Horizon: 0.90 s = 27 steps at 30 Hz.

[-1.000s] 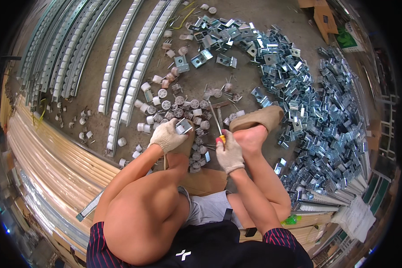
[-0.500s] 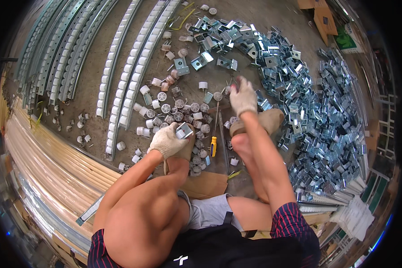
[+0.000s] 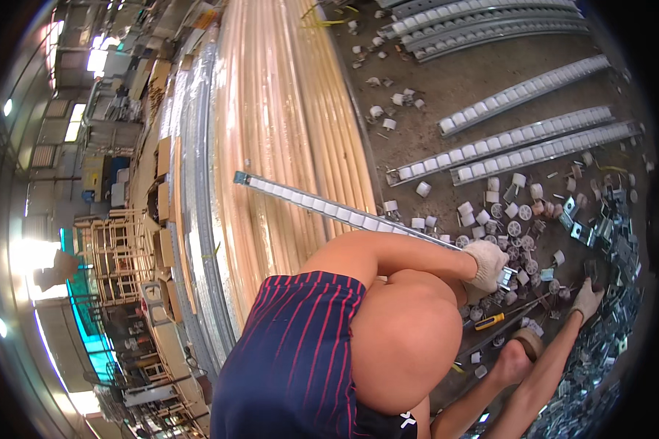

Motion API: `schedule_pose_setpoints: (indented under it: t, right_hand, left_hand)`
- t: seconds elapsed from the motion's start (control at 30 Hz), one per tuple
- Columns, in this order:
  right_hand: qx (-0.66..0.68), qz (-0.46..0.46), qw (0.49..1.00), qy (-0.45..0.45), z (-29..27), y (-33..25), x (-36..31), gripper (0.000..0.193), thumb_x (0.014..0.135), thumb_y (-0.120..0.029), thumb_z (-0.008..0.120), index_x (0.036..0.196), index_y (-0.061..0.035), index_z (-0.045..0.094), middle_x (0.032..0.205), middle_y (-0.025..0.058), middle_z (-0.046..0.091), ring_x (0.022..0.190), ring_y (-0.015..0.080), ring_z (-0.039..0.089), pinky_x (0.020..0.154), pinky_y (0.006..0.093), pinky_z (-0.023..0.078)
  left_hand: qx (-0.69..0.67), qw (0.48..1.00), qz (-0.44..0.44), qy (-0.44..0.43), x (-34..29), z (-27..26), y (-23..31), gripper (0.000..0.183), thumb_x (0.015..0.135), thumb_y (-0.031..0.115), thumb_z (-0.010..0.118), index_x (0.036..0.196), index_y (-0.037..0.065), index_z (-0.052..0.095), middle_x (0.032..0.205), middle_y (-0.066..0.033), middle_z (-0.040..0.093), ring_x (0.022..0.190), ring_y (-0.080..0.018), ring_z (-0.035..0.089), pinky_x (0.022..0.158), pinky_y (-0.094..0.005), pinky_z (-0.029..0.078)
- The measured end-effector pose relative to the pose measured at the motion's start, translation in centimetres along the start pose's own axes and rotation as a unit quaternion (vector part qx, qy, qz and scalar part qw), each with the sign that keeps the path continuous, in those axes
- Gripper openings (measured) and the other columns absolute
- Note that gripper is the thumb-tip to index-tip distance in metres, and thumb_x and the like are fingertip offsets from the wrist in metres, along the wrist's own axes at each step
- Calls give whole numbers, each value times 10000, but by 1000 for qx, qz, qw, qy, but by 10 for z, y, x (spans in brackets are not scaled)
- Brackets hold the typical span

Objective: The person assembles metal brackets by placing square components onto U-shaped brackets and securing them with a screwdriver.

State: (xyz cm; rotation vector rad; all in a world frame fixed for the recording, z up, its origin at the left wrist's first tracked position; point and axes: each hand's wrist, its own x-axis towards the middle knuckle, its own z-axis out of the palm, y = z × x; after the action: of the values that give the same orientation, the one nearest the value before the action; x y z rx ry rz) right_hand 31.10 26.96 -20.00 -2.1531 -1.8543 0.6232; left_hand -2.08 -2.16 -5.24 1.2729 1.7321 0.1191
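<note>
My left hand (image 3: 487, 263), in a white knit glove, is closed around the near end of a roller track (image 3: 322, 207), a narrow metal channel lined with white rollers. The track slants away to the left, passing behind my forearm and knee. At the right, my gloved right hand (image 3: 586, 301) is beside the heap of shiny metal brackets (image 3: 616, 252). Its fingertips are pinched on a small grey metal bracket (image 3: 592, 270), which is blurred. Loose white and grey rollers (image 3: 515, 228) lie just beyond my left hand.
A yellow-handled screwdriver (image 3: 489, 322) lies on the floor near my sandaled foot (image 3: 527, 344). More roller tracks (image 3: 523, 88) rest at the upper right. Long wrapped beige pipes (image 3: 271, 95) form a stack on the left. Wooden frames (image 3: 113, 249) stand farther left.
My view has swung to the left, bringing the pipe stack and the held track's length into sight. My left hand still grips the track. My right hand has reached farther out to the bracket heap.
</note>
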Motion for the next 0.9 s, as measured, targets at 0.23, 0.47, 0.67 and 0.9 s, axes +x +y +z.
schedule_pose_setpoints:
  t: [0.23,0.47,0.67,0.9]
  right_hand:
    - [403,45,908,-105,-47,-39,-124,282,910,-155,779,1139,-68,639,1004,39,666,812,135,616,698,298,474]
    - [496,140,815,-265,-67,-83,-232,147,884,-93,783,887,-83,636,824,-44,579,761,62,558,668,247,456]
    - [513,128,800,-284,-40,-94,-246,229,896,-140,803,783,-89,611,752,-59,546,681,44,480,618,242,387]
    - [557,128,771,-281,-27,-90,-244,181,892,-107,752,782,-66,614,739,-56,551,697,39,480,624,238,386]
  left_hand:
    - [-1,999,20,-42,23,-2,14,785,752,523,814,1402,136,602,1147,-237,752,1078,-412,734,929,-511,575]
    - [6,989,103,-105,15,-21,45,815,733,552,829,1390,119,618,1243,-221,722,1155,-401,697,1003,-479,544]
    - [46,985,96,-139,9,-16,48,806,716,523,822,1340,56,617,1224,-260,709,1161,-411,686,1005,-464,540]
    - [63,987,103,-109,8,-6,46,746,703,370,820,1333,32,608,1160,-286,712,1096,-429,703,956,-477,562]
